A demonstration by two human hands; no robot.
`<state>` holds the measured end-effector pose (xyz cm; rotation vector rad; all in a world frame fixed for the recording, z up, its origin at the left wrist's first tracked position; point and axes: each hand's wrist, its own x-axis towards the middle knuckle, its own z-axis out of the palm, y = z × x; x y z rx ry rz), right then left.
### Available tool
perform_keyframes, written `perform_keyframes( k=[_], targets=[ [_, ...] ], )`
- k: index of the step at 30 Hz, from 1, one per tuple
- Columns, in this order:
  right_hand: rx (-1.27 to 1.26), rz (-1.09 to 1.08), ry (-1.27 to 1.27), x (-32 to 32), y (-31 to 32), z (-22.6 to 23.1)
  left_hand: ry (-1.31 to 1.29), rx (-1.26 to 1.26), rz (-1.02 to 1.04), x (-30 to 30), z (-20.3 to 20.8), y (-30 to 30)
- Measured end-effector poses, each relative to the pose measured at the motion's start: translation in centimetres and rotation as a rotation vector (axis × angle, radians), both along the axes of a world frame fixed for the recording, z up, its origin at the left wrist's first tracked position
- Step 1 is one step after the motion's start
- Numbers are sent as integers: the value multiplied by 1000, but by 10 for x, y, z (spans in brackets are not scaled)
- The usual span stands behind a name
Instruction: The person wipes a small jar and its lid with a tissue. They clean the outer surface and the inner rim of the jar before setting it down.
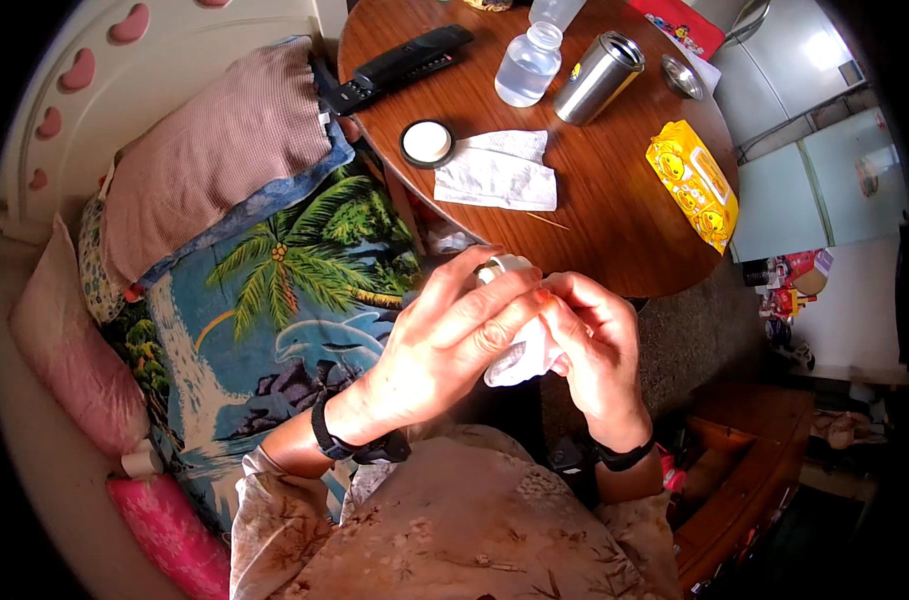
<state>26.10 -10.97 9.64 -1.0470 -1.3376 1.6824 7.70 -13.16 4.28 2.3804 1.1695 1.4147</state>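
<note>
Head view, left hand: my left hand (440,345) is closed, fingers wrapped over a bunched white cloth (523,368).
Head view, right hand: my right hand (600,350) has thumb and fingers pinched on the same cloth, just beside the left fingertips.
Cloth: in both grips, in front of my body, near the table's (620,185) close edge; lower part hangs below the fingers. Pale rounded bit shows above left fingers; can't tell if separate.
Table, near side: flat white sheet (495,175), round dark-rimmed lid (427,143) at its left, thin stick (548,219) just beside it.
Table, far side: clear bottle (528,70), steel flask (600,80), black handset (413,57).
Table, right: yellow pack (693,187).
Bed, left: palm-and-dolphin cover (275,290), pink-brown pillow (215,160).
</note>
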Motion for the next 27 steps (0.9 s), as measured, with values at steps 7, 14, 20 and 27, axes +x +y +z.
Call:
perform_keyframes(
  k=[7,14,20,27],
  targets=[
    [619,-23,-303,-9,-19,0,-442,-447,-278,-13,5,0],
    [1083,146,-544,10,-21,-10,-1172,-947,-782,-3,-18,0],
    [1163,216,-602,28,-21,-5,-1197,-993,-892,4,-31,1],
    [957,-30,-432,53,-16,-8,-1397,-1180,-980,3,-22,3]
  ],
)
